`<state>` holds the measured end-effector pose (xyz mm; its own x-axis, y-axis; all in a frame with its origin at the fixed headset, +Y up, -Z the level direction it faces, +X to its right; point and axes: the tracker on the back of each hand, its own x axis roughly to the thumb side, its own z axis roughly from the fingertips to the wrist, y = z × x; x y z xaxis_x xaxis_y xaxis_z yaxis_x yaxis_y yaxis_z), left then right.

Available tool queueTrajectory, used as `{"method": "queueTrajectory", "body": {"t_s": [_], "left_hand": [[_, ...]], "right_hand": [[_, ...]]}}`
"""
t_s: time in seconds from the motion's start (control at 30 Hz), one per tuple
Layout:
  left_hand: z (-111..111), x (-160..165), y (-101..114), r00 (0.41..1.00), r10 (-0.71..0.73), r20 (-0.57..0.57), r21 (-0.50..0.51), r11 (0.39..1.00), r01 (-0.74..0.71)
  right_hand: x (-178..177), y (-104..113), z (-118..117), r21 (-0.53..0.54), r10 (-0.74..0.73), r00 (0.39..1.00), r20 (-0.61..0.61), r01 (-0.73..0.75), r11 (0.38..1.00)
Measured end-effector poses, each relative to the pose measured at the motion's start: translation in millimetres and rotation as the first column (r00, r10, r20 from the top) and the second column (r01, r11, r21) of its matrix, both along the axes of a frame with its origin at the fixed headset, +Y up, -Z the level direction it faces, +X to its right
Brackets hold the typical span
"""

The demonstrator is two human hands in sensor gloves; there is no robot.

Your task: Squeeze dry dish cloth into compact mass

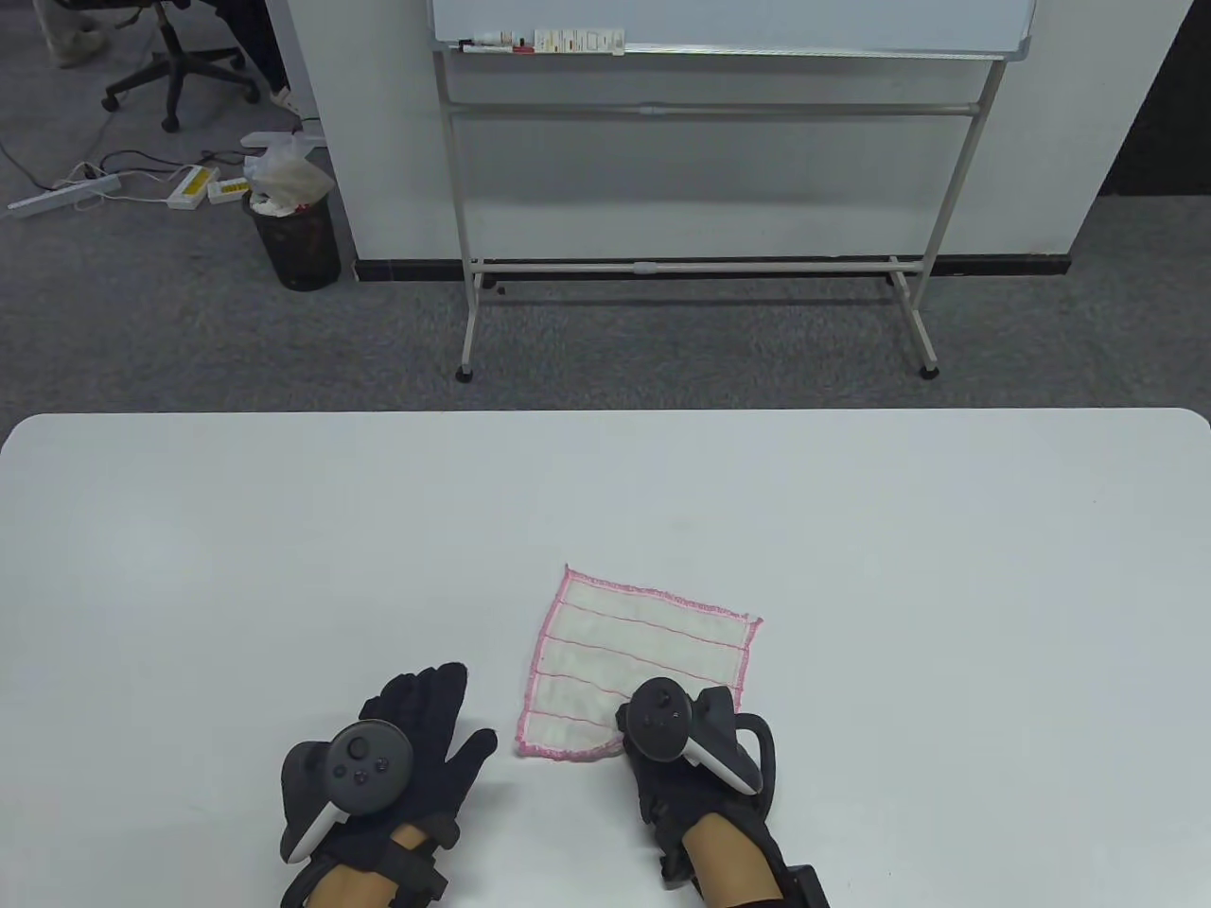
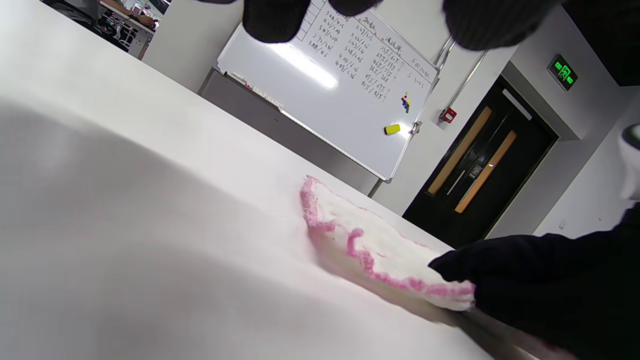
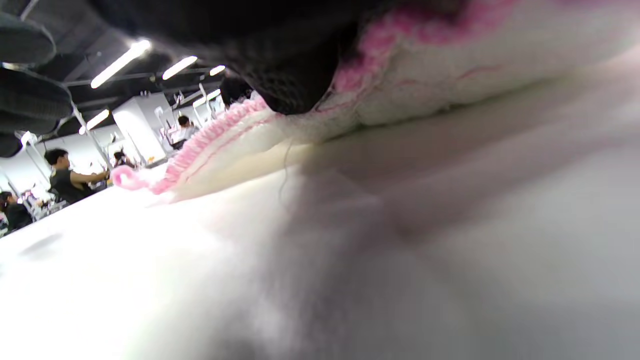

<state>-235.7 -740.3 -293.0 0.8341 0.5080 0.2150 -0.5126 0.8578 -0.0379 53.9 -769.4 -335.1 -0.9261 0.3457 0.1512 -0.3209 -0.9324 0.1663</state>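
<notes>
Table view: one dish cloth point(image 1: 636, 661); right hand point(image 1: 686, 757) grips it, left hand point(image 1: 397, 747) spread flat

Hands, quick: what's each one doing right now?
Left hand: open, fingers spread flat on the table, holding nothing, beside the dish cloth.
Right hand: touches the cloth's near corner, which lifts in the right wrist view; actual grip cannot be told.

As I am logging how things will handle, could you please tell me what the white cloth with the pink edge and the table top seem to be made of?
White dish cloth with pink stitched edge: looks like soft woven cotton, matt; the fuzzy nap and looped hem show in the wrist views. White table top: smooth, hard, faintly glossy, perhaps laminate; it carries soft shadows and no grain.
</notes>
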Motion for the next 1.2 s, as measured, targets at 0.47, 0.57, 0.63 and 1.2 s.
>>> {"method": "queueTrajectory", "body": {"t_s": [0.47, 0.57, 0.63, 1.2], "left_hand": [[7.8, 23.1, 10.9, 0.994, 0.068, 0.081, -0.027, 0.997, -0.066], [8.3, 26.7, 8.5, 0.986, 0.138, 0.088, -0.082, 0.988, -0.131], [8.3, 29.3, 0.4, 0.96, 0.27, 0.075, -0.185, 0.95, -0.252], [15.7, 38.7, -21.8, 0.464, 0.877, -0.124, -0.497, 0.35, -0.794]], "right_hand": [[45.2, 16.1, -3.4, -0.002, -0.563, 0.79, 0.245, 0.581, 0.814], [53.7, 18.5, -1.8, 0.0, -0.706, 0.661, 0.256, 0.73, 0.683], [56.6, 21.0, 0.3, -0.003, -0.77, 0.588, 0.248, 0.795, 0.606], [12.7, 15.4, 11.8, -0.378, -0.987, -0.062, 0.149, 0.918, -0.115]]}}
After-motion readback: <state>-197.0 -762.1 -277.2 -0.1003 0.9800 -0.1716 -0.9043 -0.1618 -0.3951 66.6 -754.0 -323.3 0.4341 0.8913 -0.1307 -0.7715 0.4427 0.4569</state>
